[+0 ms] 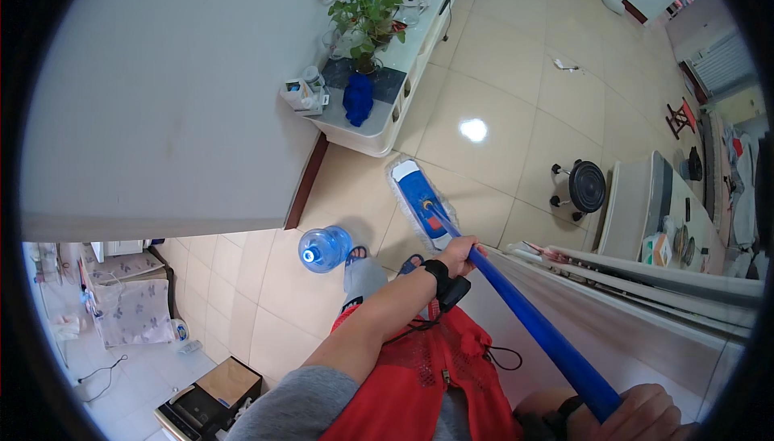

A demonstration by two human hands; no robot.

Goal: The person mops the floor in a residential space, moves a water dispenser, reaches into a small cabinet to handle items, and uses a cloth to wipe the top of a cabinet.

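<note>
A flat dust mop with a blue pole (532, 308) runs from the lower right towards the middle of the view. My left hand (461, 255) grips the pole low down, not far above the mop head. At the lower right my right hand (644, 414) is closed around the pole's upper end. The blue mop head (417, 199), with a pale fringe around it, lies on the tiles just beyond my feet, near the corner of a white low cabinet (387, 138). A large clear-blue water bottle (323, 249) is beside one of my sandalled feet.
A round black stool (586, 186) on casters stands to the right. A potted plant (369, 18) and a blue cloth (358, 99) are on the cabinet. The wall's dark skirting (307, 181) juts in at left. A small piece of litter (565, 66) lies farther off.
</note>
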